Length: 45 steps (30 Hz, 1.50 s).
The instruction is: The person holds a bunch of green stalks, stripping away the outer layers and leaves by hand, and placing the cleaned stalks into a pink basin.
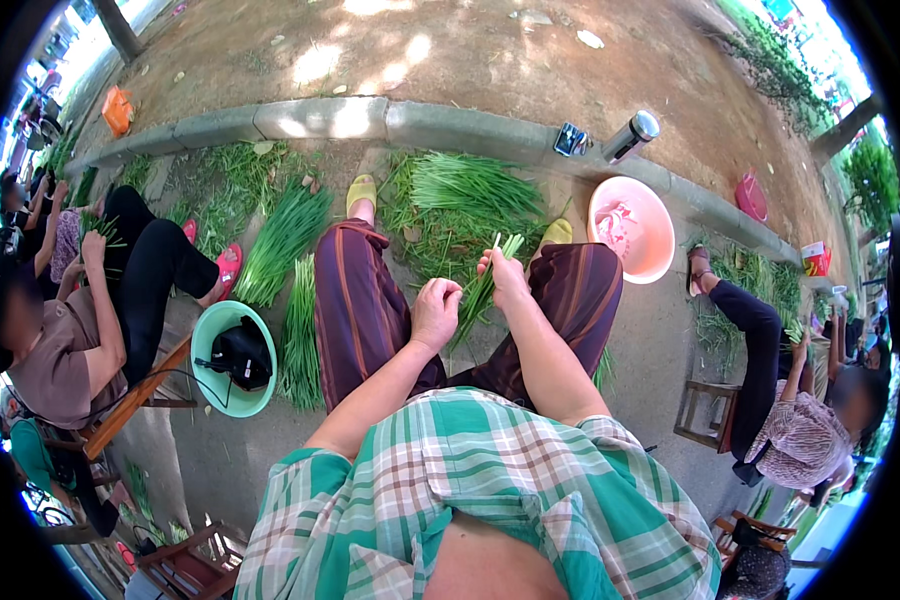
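My right hand (507,277) grips a small bunch of green chives (480,298), pale stem ends up by the thumb and leaves hanging down between my knees. Just left of the bunch is my left hand (436,313), thumb and fingertips pinched together. Whether a thin leaf is between them is too small to see. On the ground beyond my feet lies a heap of chives (469,184), with loose trimmings (450,244) nearer to me. Two more piles lie beside my left leg: long chives (285,240) and a second bundle (301,345).
A mint-green basin (234,311) holding a black bag (241,352) stands at left. At right are a pink basin (649,251), a steel flask (630,136) and a phone (568,139) by the concrete curb (450,127). A person (67,330) sits left, another (802,435) right.
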Motion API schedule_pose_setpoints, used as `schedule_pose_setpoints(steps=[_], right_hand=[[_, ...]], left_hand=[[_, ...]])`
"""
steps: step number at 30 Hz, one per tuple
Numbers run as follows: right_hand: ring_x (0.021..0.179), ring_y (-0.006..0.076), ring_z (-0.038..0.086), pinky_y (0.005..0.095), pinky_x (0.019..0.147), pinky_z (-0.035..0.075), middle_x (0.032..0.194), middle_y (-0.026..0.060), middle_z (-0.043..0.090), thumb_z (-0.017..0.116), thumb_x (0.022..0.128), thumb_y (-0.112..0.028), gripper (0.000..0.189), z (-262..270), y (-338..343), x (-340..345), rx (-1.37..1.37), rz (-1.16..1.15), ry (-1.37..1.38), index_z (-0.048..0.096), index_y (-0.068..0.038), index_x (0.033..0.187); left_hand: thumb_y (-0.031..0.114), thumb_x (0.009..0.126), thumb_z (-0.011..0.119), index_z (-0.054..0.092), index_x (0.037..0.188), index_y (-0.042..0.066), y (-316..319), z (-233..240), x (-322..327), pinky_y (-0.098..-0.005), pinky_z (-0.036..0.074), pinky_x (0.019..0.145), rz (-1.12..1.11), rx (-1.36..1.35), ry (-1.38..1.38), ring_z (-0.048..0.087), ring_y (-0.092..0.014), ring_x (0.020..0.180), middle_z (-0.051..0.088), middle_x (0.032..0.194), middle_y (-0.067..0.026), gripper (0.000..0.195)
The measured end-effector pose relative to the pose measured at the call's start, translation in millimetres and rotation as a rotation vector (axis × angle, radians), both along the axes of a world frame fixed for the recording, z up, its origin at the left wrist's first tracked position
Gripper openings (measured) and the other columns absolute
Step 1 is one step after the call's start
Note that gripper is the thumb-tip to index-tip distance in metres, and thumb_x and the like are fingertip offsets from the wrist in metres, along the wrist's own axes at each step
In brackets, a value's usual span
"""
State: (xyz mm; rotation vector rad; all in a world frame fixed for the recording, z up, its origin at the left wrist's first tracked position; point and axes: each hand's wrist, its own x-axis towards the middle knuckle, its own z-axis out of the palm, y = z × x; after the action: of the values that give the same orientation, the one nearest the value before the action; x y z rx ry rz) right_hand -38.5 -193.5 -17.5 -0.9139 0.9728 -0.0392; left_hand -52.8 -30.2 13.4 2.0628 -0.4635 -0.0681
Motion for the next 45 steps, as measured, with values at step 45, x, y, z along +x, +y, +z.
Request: schedule_pose_setpoints(steps=[45], right_hand=[[0.062,0.0121,0.055,0.0270,0.055,0.048,0.077,0.0033,0.057,0.045,0.096,-0.026,0.025,-13.1,6.2,0.7,-0.144,0.071,0.057,0.054,-0.003,0.097]], left_hand=[[0.012,0.079,0.071,0.065,0.086,0.004,13.9,-31.1,11.9,-0.0222,0.047,0.064,0.136,-0.279,0.588,0.057,-0.007,0.068,0.064,0.077,-0.0001,0.013]])
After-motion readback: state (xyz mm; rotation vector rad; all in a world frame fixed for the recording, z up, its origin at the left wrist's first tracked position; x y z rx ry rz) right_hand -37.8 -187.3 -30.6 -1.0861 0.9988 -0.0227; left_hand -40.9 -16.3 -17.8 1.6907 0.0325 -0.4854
